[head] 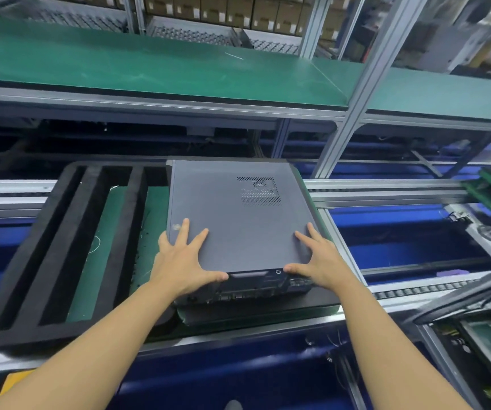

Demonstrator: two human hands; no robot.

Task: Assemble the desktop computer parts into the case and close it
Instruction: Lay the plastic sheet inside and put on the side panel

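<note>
My left hand (pixel 185 258) and right hand (pixel 318 258) press flat, fingers spread and gripping nothing, on the near corners of the closed case (pixel 232 208), which lies on the black pallet (pixel 126 232), its long axis running straight away from me.

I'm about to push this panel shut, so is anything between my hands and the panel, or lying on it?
Nothing visible does. The left hand and the right hand lie flat on the panel, thumbs at its near edge. Nothing loose shows on the panel; only its vent holes break the surface.
</note>
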